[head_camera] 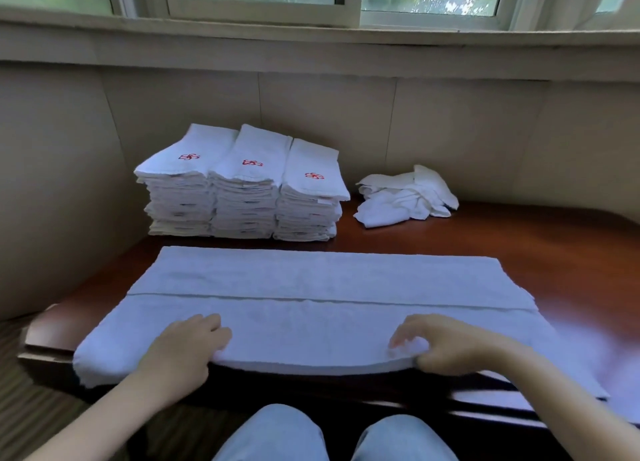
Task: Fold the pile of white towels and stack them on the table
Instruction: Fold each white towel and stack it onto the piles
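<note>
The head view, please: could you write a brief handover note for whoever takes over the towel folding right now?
Hands: left hand and right hand each grip the near edge of the spread towel.
Towel: it lies lengthwise across the table; one long fold seems made.
Done: three folded stacks at the back left.
Left: finish this towel, stack it, then fold the crumpled pile at the back right.

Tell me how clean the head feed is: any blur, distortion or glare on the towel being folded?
Head view: wide-angle distortion bows the window sill and table edge; the right hand and the right end of the towel are motion-blurred; soft daylight, mild sheen on the table, no harsh glare.
</note>
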